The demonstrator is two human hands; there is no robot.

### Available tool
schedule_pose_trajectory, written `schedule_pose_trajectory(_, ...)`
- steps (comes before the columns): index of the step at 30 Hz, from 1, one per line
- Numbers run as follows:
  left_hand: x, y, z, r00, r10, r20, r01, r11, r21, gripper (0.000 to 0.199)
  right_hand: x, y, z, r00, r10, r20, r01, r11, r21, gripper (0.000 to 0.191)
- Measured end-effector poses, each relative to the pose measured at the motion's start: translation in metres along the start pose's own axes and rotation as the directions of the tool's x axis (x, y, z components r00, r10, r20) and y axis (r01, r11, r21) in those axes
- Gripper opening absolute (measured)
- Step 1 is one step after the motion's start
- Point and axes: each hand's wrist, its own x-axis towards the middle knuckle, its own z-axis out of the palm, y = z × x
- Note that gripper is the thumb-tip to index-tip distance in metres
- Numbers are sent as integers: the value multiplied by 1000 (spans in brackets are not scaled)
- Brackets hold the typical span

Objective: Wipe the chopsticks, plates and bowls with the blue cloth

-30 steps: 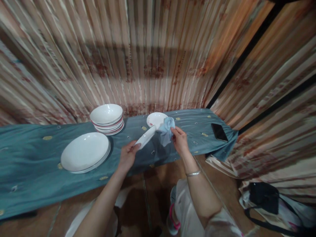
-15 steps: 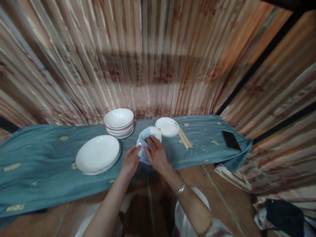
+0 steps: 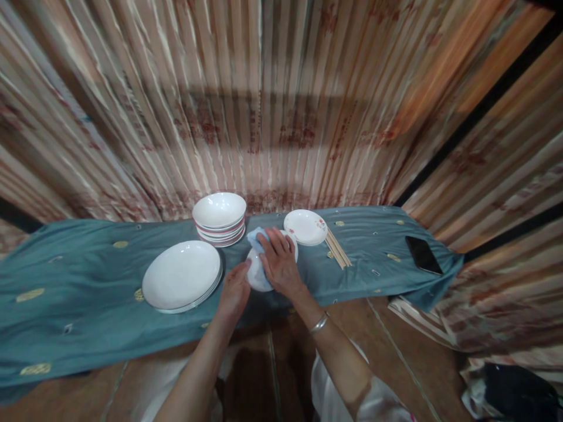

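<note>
A small white plate (image 3: 257, 278) is held over the table's front part. My left hand (image 3: 234, 292) grips its left edge, fingers closed on the rim. My right hand (image 3: 281, 261) lies across the plate, its fingers pressing a light blue cloth (image 3: 257, 237) against the upper left of the plate. Much of the plate is hidden under the right hand. Just behind and to the right lies another small white plate (image 3: 305, 226) with red flowers, with several wooden chopsticks (image 3: 338, 248) beside it.
Stacked white bowls (image 3: 220, 210) stand at the back, left of my hands. Large white plates (image 3: 182, 275) are stacked farther left. A black phone (image 3: 423, 254) lies on the right of the cloth-covered table (image 3: 97, 293). Curtains hang behind.
My right hand has moved the blue cloth up toward the held plate's far left edge, and the cloth looks more bunched. The whole view has shifted slightly, with objects appearing farther right.
</note>
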Motion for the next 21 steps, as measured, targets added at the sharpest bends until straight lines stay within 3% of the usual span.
schedule_pose_trajectory(4, -4, 4, 3, 999, 17, -35, -17, 1000, -8, 29, 1, 20, 4, 988, 131, -81, -123, 988, 90, 46)
schedule_pose_trajectory(8, -4, 7, -5, 998, -1, -56, 1, 1000, 0, 34, -6, 42, 17, 944, 303, -128, -259, 925, 276, 49)
schedule_pose_trajectory(14, 1, 5, -13, 999, -37, 8, 38, 996, -86, 37, -22, 62, 37, 869, 489, -76, -404, 790, 461, 52)
schedule_pose_trajectory(21, 6, 6, -14, 988, -143, -65, 135, 984, -120, 37, -37, 67, 51, 840, 542, 12, -474, 724, 502, 52)
